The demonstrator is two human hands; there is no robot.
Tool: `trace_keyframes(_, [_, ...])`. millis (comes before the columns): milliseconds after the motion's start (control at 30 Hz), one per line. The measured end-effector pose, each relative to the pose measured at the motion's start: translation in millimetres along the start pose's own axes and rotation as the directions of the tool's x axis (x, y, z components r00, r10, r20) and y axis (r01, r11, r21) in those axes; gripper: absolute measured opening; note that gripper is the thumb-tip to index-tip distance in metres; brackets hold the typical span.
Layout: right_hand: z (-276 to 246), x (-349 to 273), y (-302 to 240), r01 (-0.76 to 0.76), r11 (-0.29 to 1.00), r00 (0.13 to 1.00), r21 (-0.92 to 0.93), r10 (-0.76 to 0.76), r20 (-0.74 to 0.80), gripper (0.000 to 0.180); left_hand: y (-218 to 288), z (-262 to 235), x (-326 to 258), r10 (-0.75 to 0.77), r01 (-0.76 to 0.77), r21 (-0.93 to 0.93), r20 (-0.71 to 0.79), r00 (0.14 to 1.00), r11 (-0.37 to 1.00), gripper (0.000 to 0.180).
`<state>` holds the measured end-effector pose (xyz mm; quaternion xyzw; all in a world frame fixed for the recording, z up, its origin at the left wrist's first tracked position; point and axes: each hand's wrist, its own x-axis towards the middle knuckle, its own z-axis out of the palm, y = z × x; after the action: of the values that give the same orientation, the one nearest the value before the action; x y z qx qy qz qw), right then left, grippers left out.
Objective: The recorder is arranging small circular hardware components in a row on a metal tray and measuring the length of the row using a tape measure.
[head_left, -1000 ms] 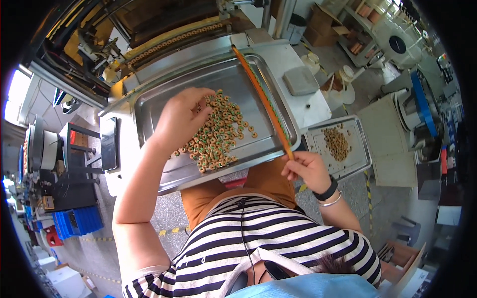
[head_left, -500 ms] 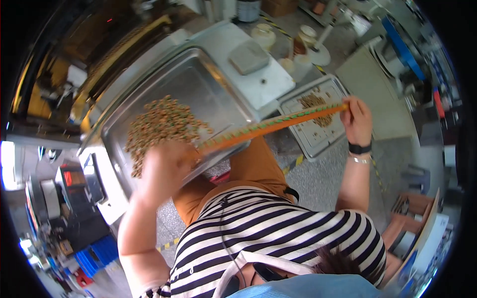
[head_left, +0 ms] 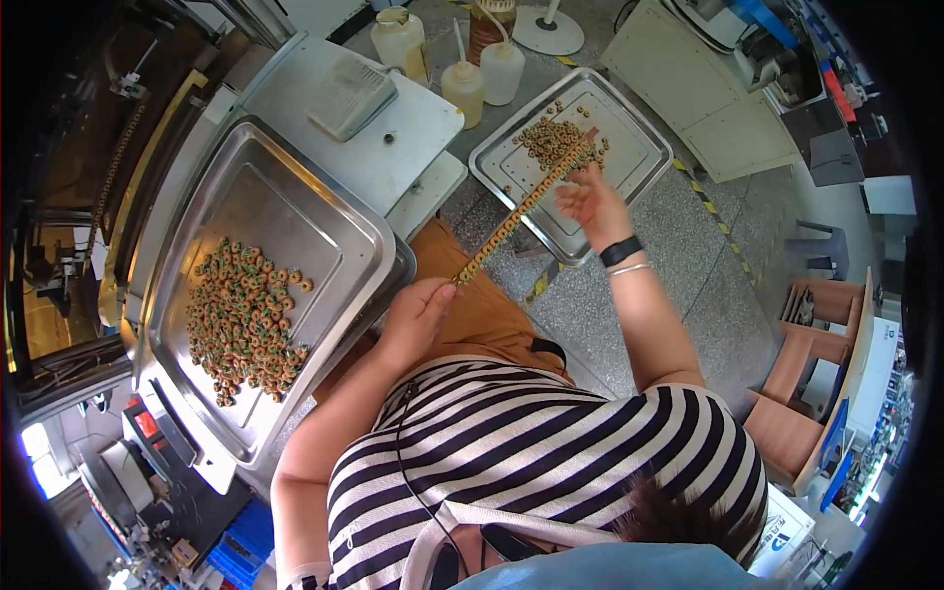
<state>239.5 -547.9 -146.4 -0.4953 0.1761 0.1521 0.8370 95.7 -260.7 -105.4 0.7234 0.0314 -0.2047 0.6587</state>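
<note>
Black-and-white striped short-sleeved top, orange trousers, black wristband (head_left: 620,251) and thin silver bangle (head_left: 629,268) on right wrist.

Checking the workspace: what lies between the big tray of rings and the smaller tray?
In the head view, between big tray and smaller tray: a white table corner and squeeze bottles.

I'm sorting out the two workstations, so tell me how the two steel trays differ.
The large tray lies by the left hand; the small tray lies by the right hand. The large tray is deeper and holds a wide spread of rings; the small tray holds a smaller heap, where the ring-loaded rod points. Both are shiny rectangular metal trays.
</note>
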Motion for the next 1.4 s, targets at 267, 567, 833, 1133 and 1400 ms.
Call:
trace_keyframes(267, [37, -6, 41, -0.094, 0.995, 0.987, 0.030, 0.089, 0.135, 0.017, -14, 5, 19, -0.001, 0.002, 0.032, -0.044, 0.999, 0.999, 0.022])
trace_keyframes(567, [34, 6, 45, -0.129, 0.988, 0.990, 0.083, 0.124, 0.067, 0.016, -11, 2, 27, -0.052, 0.052, 0.009, 0.009, 0.999, 0.999, 0.023])
trace_keyframes(833, [18, 24, 55, -0.217, 0.961, 0.976, 0.173, 0.218, 0.019, 0.013, -12, 8, 38, 0.064, -0.062, 0.197, 0.000, 0.998, 0.978, 0.026])
trace_keyframes(1133, [-45, 90, 50, -0.156, 0.945, 0.973, 0.289, 0.198, -0.122, 0.010, -14, 3, 33, -0.025, 0.014, 0.213, 0.047, 0.999, 0.977, 0.029])
trace_keyframes(1400, [-60, 96, 25, 0.106, 0.991, 0.885, 0.084, -0.055, -0.462, 0.021, -10, -14, 30, -0.156, 0.156, 0.048, -0.019, 0.988, 0.987, 0.028])
